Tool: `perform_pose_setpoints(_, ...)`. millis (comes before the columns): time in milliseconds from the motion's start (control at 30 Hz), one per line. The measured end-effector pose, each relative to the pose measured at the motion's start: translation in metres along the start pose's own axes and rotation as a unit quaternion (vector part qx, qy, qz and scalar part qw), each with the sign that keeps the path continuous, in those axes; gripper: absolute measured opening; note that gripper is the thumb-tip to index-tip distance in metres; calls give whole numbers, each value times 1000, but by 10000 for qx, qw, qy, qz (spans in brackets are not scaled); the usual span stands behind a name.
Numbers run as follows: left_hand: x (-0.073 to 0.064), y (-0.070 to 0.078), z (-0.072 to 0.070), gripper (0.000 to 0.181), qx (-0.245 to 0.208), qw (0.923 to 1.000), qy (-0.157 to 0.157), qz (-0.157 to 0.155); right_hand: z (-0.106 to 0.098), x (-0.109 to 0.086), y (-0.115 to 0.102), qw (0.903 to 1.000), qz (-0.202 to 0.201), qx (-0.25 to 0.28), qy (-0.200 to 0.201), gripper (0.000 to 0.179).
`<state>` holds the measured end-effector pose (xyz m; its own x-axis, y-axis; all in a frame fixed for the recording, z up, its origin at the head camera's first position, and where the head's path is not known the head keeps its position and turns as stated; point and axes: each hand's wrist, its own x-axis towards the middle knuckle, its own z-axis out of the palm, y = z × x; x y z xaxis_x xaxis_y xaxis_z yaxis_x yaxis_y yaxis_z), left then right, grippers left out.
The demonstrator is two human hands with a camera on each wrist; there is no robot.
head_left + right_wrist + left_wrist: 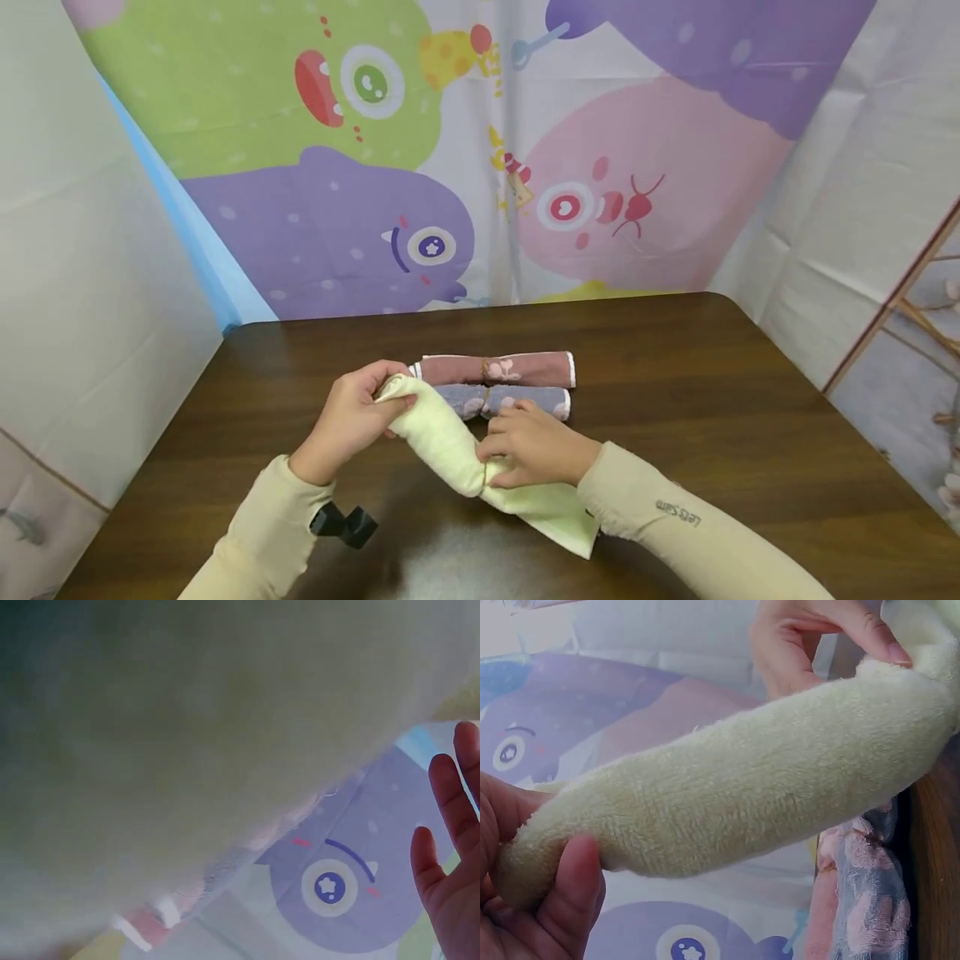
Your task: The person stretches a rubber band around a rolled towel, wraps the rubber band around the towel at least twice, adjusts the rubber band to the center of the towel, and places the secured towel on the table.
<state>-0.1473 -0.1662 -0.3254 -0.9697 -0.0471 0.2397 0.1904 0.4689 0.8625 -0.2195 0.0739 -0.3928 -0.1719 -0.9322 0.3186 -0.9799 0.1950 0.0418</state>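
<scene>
A rolled pale yellow towel [438, 433] slants above the table, cinched near its middle by a thin band [484, 475]. My left hand [348, 417] grips its far left end, thumb on the near side; the left wrist view shows the thumb pressed against the plush roll [742, 772]. At the band, my right hand [536, 446] pinches the towel with curled fingers. Beyond the band the right end hangs looser and flatter. In the right wrist view the blurred towel [187, 750] covers most of the picture, and spread fingers [454, 802] show at the right edge.
Behind the yellow towel, a mauve rolled towel [536, 369] and a grey-blue rolled towel [551, 402] lie side by side on the dark wooden table [675, 358], each banded at the middle. A cartoon-printed cloth [465, 150] hangs behind the table.
</scene>
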Motion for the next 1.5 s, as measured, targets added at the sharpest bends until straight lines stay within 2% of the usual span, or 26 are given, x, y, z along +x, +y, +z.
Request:
perform_pose_setpoints(100, -1, 1, -2, 18, 47, 9999, 123, -3, 1, -3, 1, 9996, 100, 223, 119, 19)
perform_pose_setpoints(267, -3, 2, -5, 17, 21, 9997, 229, -13, 0, -4, 0, 9995, 87, 176, 241, 13)
perform_pose_setpoints(333, -4, 1, -7, 16, -26, 9997, 229, 6, -2, -5, -1, 9983, 414, 396, -43, 16)
perform_pose_setpoints(433, -4, -1, -10, 16, -163, 9997, 184, 90, -1, -13, 4, 9898, 1101, 840, -345, 21)
perform_pose_setpoints(500, -5, -2, -12, 15, -242, 9993, 228, 141, 2, -20, 9, 9805, 1581, 1108, -355, 22)
perform_pose_setpoints(600, -5, -5, -11, 15, -348, 9986, 368, 130, 6, -28, 14, 9765, 1844, 1112, -48, 13)
perform_pose_setpoints(700, -5, -8, -9, 15, -324, 9977, 583, 73, 6, -28, 12, 9781, 1886, 871, 83, 7)
perform_pose_setpoints(867, -3, -13, -11, 14, -195, 9926, 1194, -26, -4, -28, 5, 9887, 1484, 6, 195, 12)
perform_pose_setpoints(933, -2, -15, -13, 14, -207, 9899, 1401, -86, -7, -29, 2, 9895, 1409, -91, 305, 13)
perform_pose_setpoints(1000, -1, -15, -13, 15, -280, 9893, 1423, -130, -6, -30, 0, 9881, 1504, 21, 325, 11)
perform_pose_setpoints(1067, 0, -16, -13, 15, -404, 9901, 1340, -142, -3, -33, -2, 9823, 1839, 335, 82, 11)
perform_pose_setpoints(1167, 2, -17, -11, 15, -617, 9901, 1247, -164, 1, -39, -4, 9619, 2480, 910, -703, 27)
perform_pose_setpoints(1233, 3, -18, -11, 15, -696, 9888, 1309, -172, 1, -44, -5, 9497, 2734, 1047, -1116, 32)
perform_pose_setpoints(1267, 3, -19, -12, 15, -697, 9879, 1371, -182, 0, -46, -5, 9471, 2765, 1052, -1243, 33)
perform_pose_setpoints(1400, 1, -25, -17, 16, -635, 9845, 1600, -346, -14, -50, -1, 9541, 2567, 821, -1307, 31)
perform_pose_setpoints(1500, -1, -32, -21, 18, -655, 9846, 1534, -530, -28, -52, 7, 9516, 2570, 716, -1525, 26)
